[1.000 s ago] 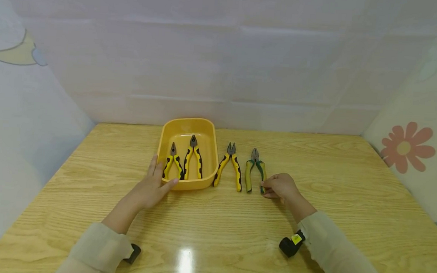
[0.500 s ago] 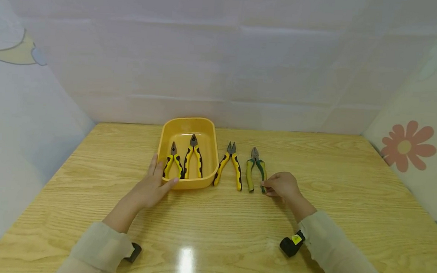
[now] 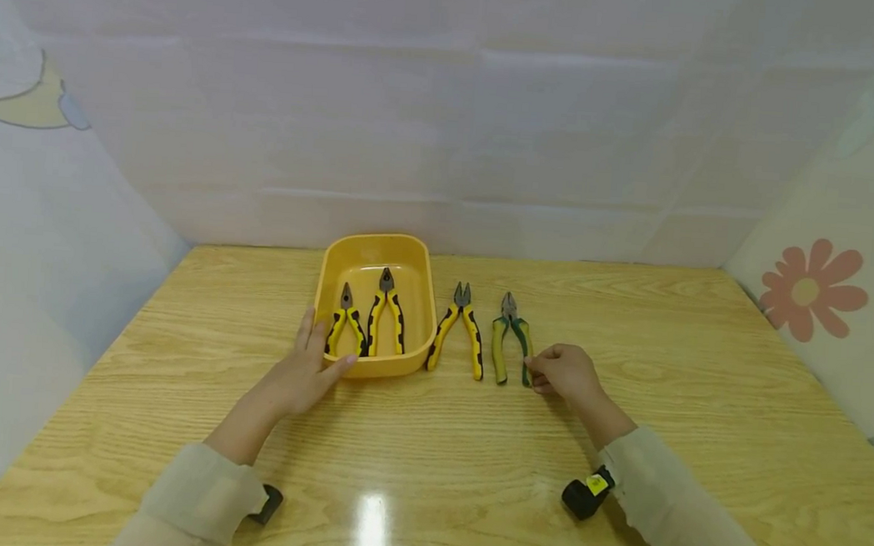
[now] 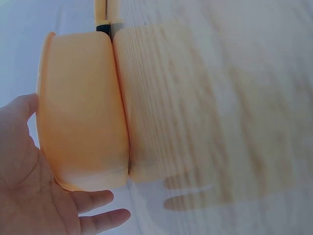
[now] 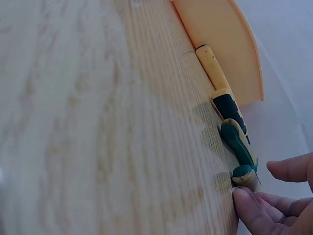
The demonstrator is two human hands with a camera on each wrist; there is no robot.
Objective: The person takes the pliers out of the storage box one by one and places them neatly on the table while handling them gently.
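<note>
My left hand (image 3: 295, 381) rests spread against the near left corner of a yellow plastic tray (image 3: 378, 368), its thumb at the front rim and straight fingers along the left side. Inside lie small needle-nose pliers (image 3: 345, 317) and larger pliers (image 3: 386, 307), both yellow and black. Right of the tray lie yellow-and-black pliers (image 3: 461, 312), handles spread. Beside them are green-and-yellow combination pliers (image 3: 509, 319). With bent fingers my right hand (image 3: 568, 373) holds the end of their right handle; in the right wrist view the fingertips meet that green handle end (image 5: 242, 171).
A light wood-grain table (image 3: 410, 463) carries everything. Behind it hangs a pale creased cloth (image 3: 475, 142), with printed side panels, one showing a red flower (image 3: 811, 292). Each wrist wears a black camera (image 3: 584, 495).
The right hand stays at the green-and-yellow pliers, whose handles have shifted only slightly. My left hand and the tray keep their places.
</note>
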